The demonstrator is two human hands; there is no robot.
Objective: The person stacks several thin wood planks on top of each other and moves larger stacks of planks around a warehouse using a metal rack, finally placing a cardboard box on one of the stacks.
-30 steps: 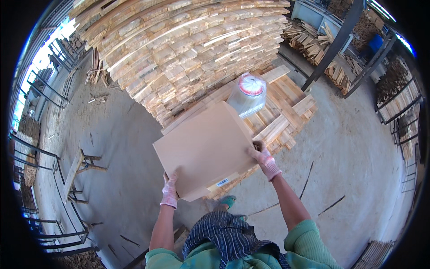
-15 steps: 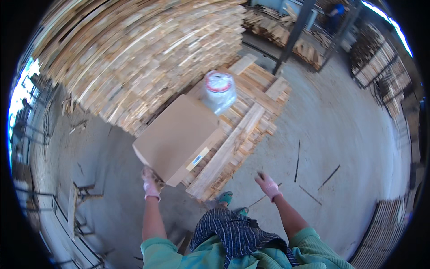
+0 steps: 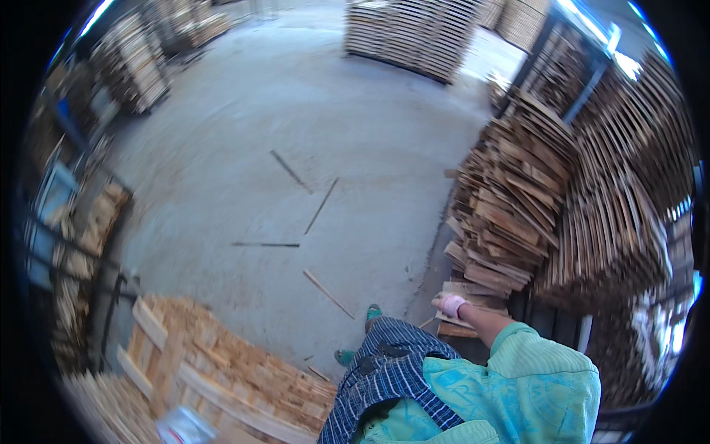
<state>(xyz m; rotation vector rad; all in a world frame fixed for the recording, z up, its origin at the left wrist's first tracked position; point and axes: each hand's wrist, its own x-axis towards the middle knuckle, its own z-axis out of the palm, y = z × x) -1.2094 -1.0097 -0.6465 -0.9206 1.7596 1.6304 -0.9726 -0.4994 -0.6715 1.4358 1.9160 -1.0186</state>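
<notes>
My right hand (image 3: 450, 305), in a pale pink glove, hangs at my right side. Its fingers are loosely bent, and nothing shows in them. Beneath and beyond it lie short boards (image 3: 473, 300) at the foot of a leaning heap of rough planks (image 3: 510, 200); a touch between hand and boards cannot be made out. My left hand is out of view. At the lower left, a plastic-wrapped bundle (image 3: 185, 428) rests on a low stack of light lumber (image 3: 244, 377).
Thin sticks (image 3: 322, 206) lie scattered on the grey concrete floor (image 3: 222, 163). Tall stacks of boards (image 3: 414, 33) stand at the back. More stacked planks (image 3: 606, 229) rise on the right. A rack with wood pieces (image 3: 89, 229) lines the left side.
I have turned to the right, away from the lumber stack. The cardboard box and my left hand, which was at its corner, have left the view. My right hand is now near the plank heap.
</notes>
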